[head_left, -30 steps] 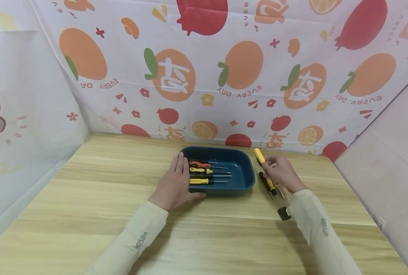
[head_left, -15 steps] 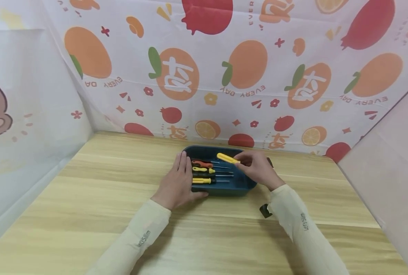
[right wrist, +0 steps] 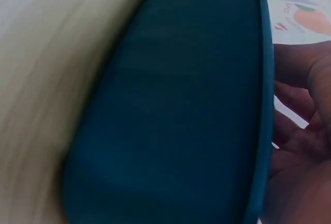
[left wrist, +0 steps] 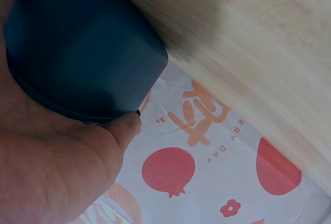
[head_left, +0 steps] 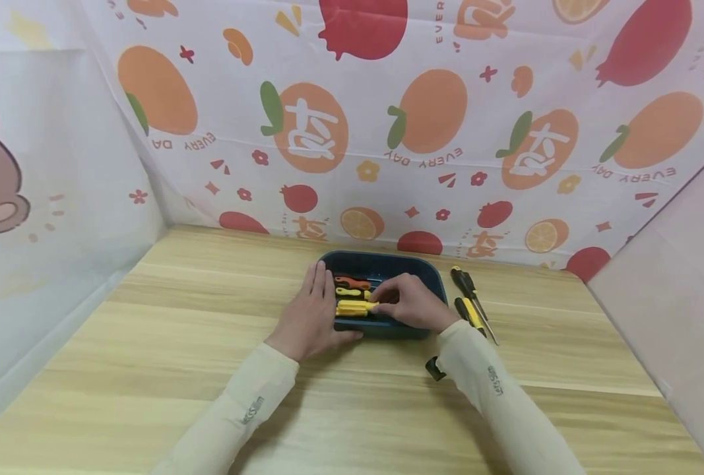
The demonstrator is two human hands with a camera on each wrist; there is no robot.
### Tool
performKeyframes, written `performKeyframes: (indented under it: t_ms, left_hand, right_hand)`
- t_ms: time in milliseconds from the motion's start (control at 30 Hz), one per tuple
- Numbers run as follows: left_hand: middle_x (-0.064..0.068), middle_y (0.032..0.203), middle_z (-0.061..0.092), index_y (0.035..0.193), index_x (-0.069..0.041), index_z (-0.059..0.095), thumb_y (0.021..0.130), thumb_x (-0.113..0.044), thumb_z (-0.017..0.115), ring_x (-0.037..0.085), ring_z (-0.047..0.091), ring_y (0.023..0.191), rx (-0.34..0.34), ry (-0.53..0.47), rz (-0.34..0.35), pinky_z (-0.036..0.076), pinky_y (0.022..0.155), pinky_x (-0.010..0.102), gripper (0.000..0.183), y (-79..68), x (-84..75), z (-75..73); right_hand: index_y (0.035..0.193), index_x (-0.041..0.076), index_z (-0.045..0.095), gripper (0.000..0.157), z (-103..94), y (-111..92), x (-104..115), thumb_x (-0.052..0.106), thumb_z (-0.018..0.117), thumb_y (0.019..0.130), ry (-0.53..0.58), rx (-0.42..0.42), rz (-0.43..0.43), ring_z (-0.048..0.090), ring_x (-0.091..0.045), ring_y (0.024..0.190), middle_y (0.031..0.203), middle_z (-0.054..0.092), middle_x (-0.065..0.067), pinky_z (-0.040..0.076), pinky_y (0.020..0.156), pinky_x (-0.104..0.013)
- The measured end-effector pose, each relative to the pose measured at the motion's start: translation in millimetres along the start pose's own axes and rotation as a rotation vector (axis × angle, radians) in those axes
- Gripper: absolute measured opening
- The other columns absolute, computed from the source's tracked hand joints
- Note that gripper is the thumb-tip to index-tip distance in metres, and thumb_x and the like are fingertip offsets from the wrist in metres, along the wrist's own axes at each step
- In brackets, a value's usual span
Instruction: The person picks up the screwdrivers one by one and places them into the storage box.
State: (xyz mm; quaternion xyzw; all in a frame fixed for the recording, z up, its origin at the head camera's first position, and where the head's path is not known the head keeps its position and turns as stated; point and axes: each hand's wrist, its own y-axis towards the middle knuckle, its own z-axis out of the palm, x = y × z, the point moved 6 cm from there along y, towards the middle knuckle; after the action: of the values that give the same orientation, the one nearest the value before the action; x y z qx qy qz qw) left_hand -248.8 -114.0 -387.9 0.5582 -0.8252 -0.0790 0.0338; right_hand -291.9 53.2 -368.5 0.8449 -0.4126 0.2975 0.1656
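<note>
A dark blue plastic box (head_left: pixel 388 262) stands near the back of the wooden table. My left hand (head_left: pixel 310 315) rests along its left end, fingers straight at the rim and thumb beside the front wall. Inside the box, my right hand (head_left: pixel 412 303) pinches a yellow-handled screwdriver (head_left: pixel 354 305), whose handle points left. Its shaft is hidden by the hand. Behind it in the box lie a screwdriver with a yellow, looped-looking handle (head_left: pixel 348 291) and an orange-and-black-handled screwdriver (head_left: pixel 353 282). In the right wrist view, the box's outer wall (right wrist: pixel 170 105) covers the work.
Right of the box lie a black-handled screwdriver (head_left: pixel 466 284) and a yellow-and-black handled tool (head_left: pixel 470 315). A small black piece (head_left: pixel 435 368) shows beside the right sleeve. A fruit-print cloth (head_left: pixel 363 132) hangs behind the table (head_left: pixel 209 330).
My right hand has carried the yellow-handled screwdriver left from the tools on the table, over the box, and down among those inside. The left hand has stayed at the box's left end.
</note>
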Motion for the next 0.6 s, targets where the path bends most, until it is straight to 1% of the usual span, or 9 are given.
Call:
performKeyframes:
  t_ms: [133,333,600]
  left_hand:
    - [0.036,0.158,0.025,0.149,0.018,0.029,0.078,-0.08,0.064,0.047,0.022,0.149,0.0,0.013,0.005,0.03,0.119,0.045,0.126,-0.3,0.2,0.1]
    - [0.036,0.157,0.026,0.148,0.019,0.031,0.078,-0.081,0.063,0.046,0.022,0.149,-0.006,0.035,0.009,0.029,0.119,0.045,0.127,-1.8,-1.7,-0.2]
    - [0.036,0.157,0.028,0.148,0.019,0.032,0.078,-0.081,0.064,0.046,0.024,0.148,-0.021,0.036,0.012,0.03,0.119,0.044,0.126,-3.3,-2.9,-1.6]
  right_hand:
    - [0.096,0.015,0.081,0.007,8.7,7,3,0.014,0.08,0.089,-0.01,0.048,-0.006,0.062,-0.012,0.08,0.089,0.073,0.009,0.056,0.074,-0.028]
    - [0.09,0.017,0.081,0.006,17.3,13,-1,0.013,0.082,0.087,-0.018,0.089,0.017,0.062,-0.012,0.084,0.088,0.073,0.011,0.055,0.08,-0.029]
    - [0.091,0.015,0.082,0.007,24.0,19,-4,0.01,0.081,0.087,-0.025,0.136,0.018,0.064,-0.009,0.083,0.09,0.074,0.009,0.057,0.081,-0.027]
